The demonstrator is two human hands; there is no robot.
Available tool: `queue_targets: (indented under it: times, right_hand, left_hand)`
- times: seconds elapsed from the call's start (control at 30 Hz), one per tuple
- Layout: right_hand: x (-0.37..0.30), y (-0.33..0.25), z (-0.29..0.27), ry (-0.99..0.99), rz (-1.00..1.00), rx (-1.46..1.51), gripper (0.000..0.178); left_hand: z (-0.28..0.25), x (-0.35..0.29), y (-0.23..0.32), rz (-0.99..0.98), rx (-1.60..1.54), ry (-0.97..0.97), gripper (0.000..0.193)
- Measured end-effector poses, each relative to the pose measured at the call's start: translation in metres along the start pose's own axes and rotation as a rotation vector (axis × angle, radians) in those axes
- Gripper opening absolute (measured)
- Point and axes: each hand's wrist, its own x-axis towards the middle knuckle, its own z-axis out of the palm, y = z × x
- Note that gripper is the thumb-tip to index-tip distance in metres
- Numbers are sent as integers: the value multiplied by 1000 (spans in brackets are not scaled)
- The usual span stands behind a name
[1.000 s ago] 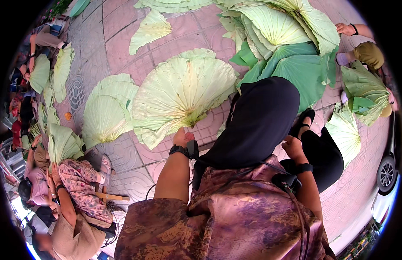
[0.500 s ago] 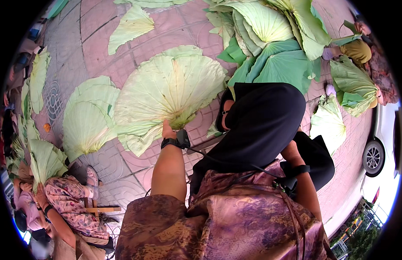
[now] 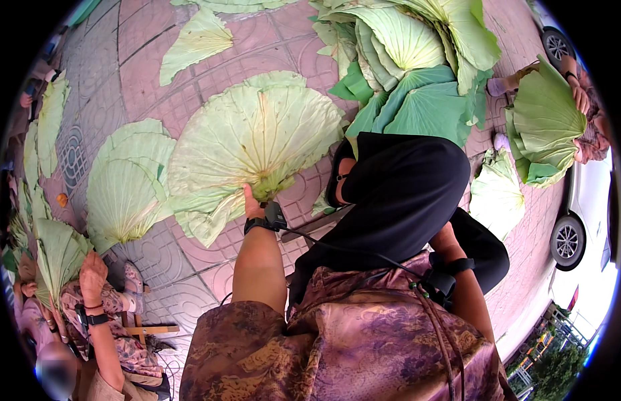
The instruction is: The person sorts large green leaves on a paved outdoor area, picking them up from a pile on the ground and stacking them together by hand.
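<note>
A stacked fan of pale green lotus leaves (image 3: 253, 134) spreads over the pink paving in front of me. My left hand (image 3: 254, 203) is closed round its gathered stem end, thumb along the near side; the other fingers are mostly hidden under the leaves. My right hand (image 3: 445, 238) rests low beside my knee in black trousers (image 3: 404, 194), and the fabric hides its fingers. Just left of the held fan, a second fan of lotus leaves (image 3: 126, 190) lies on the ground. Both of my wrists wear dark bands with small boxes.
A big heap of lotus leaves (image 3: 417, 53) lies beyond my knee, with darker green leaves (image 3: 424, 107) at its near side. Co-workers sit at left and right, handling a leaf fan (image 3: 59, 254) and another leaf bundle (image 3: 548, 123). A white car (image 3: 591, 200) stands at far right.
My left hand keeps its grip and the fan barely moves. The left co-worker's hand has lifted beside their leaves. The right co-worker's bundle has come up and spread wider.
</note>
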Motion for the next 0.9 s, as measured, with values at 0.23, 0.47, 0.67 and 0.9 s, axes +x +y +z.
queue_targets:
  times: [0.23, 0.47, 0.67, 0.9]
  right_hand:
    - [7, 8, 16, 48, -87, -22, 17]
    - [17, 3, 22, 160, -117, 50, 16]
    - [20, -10, 3, 61, 10, 160, 19]
    - [16, 9, 27, 40, 217, 404, 24]
  left_hand:
    - [13, -16, 10, -82, -27, 106, 57]
    - [51, -63, 40, -95, -345, 100, 55]
    - [61, -68, 76, -130, -209, 85, 45]
    - [131, -123, 136, -82, -145, 165, 34]
